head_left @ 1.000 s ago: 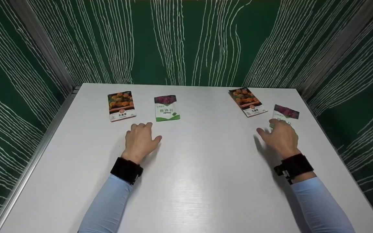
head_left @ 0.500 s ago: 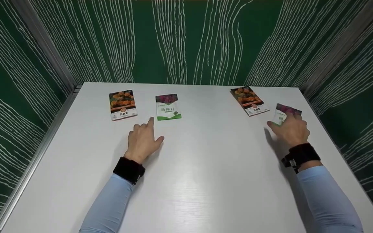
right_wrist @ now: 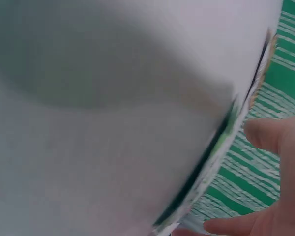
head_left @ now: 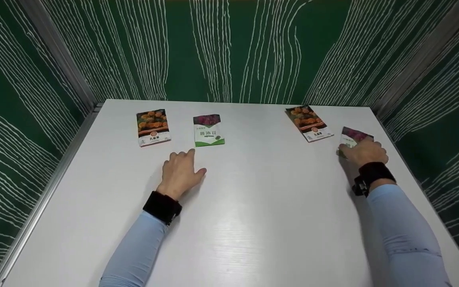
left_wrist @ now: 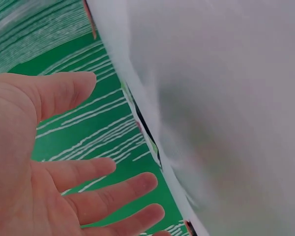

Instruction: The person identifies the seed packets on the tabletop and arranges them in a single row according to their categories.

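Observation:
Two seed packets with purple flowers and two with orange flowers lie on the white table. My left hand [head_left: 179, 173] hovers short of the left purple-flower seed packet [head_left: 208, 130], thumb spread and holding nothing. Its palm and fingers show straight in the left wrist view. My right hand [head_left: 367, 153] is over the right purple-flower seed packet [head_left: 350, 136], hiding its lower right part. In the right wrist view the thumb and fingers of that hand [right_wrist: 290, 172] stand apart about the packet's edge [right_wrist: 206, 169], which still lies flat; whether they touch it is unclear.
The left orange-flower seed packet [head_left: 153, 128] lies left of the purple-flower one. Another orange-flower seed packet [head_left: 309, 123] lies tilted, left of my right hand. Green panels with white lines [head_left: 249, 52] stand behind the table [head_left: 233, 215] and at both sides.
My right hand has moved right and farther away, and its wrist has turned. The left hand has barely shifted; its forefinger stretched out and drew back. The packets keep their places, while the view shifts slightly.

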{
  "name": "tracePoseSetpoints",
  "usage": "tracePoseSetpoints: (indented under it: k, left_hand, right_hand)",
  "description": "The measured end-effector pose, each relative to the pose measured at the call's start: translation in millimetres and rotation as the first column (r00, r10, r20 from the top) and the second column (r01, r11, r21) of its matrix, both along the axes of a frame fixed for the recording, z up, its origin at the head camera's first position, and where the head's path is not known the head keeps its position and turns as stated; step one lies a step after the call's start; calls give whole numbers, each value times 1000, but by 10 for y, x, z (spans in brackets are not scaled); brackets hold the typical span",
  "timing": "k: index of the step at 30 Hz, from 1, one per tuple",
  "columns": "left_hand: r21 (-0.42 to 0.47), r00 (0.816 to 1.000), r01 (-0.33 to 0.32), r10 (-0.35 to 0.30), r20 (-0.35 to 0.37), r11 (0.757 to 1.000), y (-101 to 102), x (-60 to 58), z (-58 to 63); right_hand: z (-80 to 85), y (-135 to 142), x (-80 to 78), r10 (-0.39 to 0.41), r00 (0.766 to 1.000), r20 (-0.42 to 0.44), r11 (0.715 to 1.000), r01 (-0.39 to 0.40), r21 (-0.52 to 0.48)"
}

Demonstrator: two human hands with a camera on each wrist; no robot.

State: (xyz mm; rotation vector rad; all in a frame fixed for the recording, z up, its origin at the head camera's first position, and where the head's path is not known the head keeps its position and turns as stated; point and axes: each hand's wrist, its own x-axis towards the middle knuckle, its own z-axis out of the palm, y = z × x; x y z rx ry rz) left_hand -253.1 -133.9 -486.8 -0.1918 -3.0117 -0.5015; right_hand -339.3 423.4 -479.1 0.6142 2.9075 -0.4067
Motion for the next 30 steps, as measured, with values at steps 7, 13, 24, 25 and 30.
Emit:
tracePoseSetpoints:
  k: [7,13,24,25,30]
  left_hand:
    - [8,1000,-10,10,5,1000,-4,-8,11]
    - [0,1000,-12,12,-13,1000,-3,-20,15]
    - [21,999,-7,8,-48,1000,9,-16,40]
    - [24,999,-4,5,-52,1000,10,-19,45]
    - [44,998,34,-32,-49,998,2,-27,88]
  right_hand:
    - [1,107,-86,16,1000,13,1000,-16,18]
    - [12,166,-58,40,999,-4,999,-40,7]
    - [164,234,110,-50,996,69,976,63,-208]
    - [146,257,95,-65,996,62,972,77,-223]
    - [71,337,8,-146,989,19,948,145,-285]
